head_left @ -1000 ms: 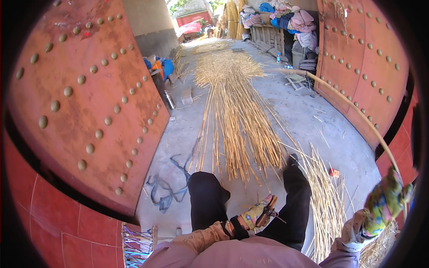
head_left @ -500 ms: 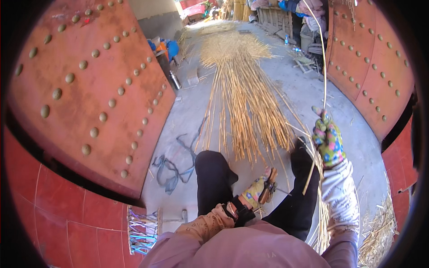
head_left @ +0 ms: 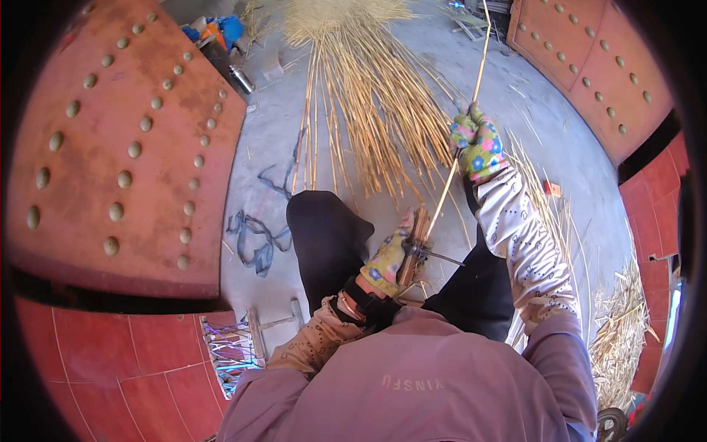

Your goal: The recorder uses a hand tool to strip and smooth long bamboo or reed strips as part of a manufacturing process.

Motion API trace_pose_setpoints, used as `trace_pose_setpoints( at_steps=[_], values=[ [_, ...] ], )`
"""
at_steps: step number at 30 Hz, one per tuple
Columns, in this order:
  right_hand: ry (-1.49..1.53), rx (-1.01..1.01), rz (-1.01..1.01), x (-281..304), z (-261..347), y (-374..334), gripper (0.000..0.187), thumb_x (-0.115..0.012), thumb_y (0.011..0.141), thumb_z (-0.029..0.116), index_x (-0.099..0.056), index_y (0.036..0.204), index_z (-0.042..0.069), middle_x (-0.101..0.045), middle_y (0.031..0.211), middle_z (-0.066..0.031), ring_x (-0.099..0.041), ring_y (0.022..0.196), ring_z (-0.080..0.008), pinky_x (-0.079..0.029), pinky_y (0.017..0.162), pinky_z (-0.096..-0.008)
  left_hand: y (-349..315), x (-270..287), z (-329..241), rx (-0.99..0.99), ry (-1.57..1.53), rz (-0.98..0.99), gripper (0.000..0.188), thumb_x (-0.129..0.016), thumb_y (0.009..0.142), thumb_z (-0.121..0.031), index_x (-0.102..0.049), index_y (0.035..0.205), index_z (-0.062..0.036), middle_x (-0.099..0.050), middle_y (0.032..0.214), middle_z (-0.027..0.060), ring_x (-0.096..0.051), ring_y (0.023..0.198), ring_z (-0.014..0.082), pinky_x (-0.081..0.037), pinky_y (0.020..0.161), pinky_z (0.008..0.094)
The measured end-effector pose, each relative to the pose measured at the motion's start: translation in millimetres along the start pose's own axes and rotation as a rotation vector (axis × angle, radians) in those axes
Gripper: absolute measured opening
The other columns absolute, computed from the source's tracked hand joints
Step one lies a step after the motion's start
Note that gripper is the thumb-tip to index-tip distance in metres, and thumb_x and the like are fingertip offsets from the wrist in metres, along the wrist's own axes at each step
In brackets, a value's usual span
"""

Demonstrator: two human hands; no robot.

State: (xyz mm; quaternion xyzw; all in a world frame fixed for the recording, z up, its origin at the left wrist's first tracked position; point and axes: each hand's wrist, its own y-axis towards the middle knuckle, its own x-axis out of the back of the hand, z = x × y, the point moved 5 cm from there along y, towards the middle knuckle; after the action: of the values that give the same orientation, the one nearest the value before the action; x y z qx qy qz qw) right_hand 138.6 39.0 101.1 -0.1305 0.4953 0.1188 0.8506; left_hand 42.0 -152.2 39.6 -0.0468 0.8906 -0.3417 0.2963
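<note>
My left hand (head_left: 384, 264), in a flowered glove, is closed around a short brown wooden tool (head_left: 410, 267) with a thin metal rod sticking out to the right. Farther forward on the right, my right hand (head_left: 480, 144), gloved the same way, grips a long pale reed stalk (head_left: 482, 68). The stalk's lower part slants down to the tool and meets it; exactly how it sits there is too small to tell. Thin strips show just below the tool. Beyond my knees, a spread of long straw-coloured stalks (head_left: 368, 110) lies fanned toward me on the grey floor.
Studded red door leaves stand at left (head_left: 132, 147) and right (head_left: 589, 59). A dark strap (head_left: 264, 254) lies loose by my left leg. A woven-seat stool (head_left: 254, 335) is at lower left, a heap of pale shavings (head_left: 618, 339) at right. A metal flask (head_left: 241, 79) stands by the left door.
My view has tipped downward. The right hand has come nearer the left, and its stalk now reaches the wooden tool, where before the two were apart.
</note>
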Motion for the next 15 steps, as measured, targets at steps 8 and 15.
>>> trace_pose_setpoints(
  at_steps=[8,15],
  values=[
    [0.021,0.079,-0.021,23,6,22,0.021,-0.041,0.087,0.023,-0.045,0.079,0.004,-0.030,0.053,0.0040,-0.026,0.041,-0.0069,-0.022,0.037,-0.0219,10,-16,-7,0.014,0.055,0.054,0.046,-0.046,0.076,-0.054,-0.051,0.086,-0.0103,-0.049,0.060,0.0019,-0.046,0.044,0.0128,-0.040,0.038,0.0265],
    [-0.098,-0.167,0.002,-2,-74,-30,0.022,-0.043,0.085,0.031,-0.050,0.086,0.010,-0.039,0.059,0.0056,-0.035,0.048,-0.0069,-0.029,0.042,-0.0214,7,14,-28,-0.994,1.631,-0.115,0.051,-0.047,0.081,-0.023,-0.029,0.125,-0.0058,-0.048,0.098,0.0090,-0.049,0.090,0.0176,-0.041,0.073,0.0299]
  ],
)
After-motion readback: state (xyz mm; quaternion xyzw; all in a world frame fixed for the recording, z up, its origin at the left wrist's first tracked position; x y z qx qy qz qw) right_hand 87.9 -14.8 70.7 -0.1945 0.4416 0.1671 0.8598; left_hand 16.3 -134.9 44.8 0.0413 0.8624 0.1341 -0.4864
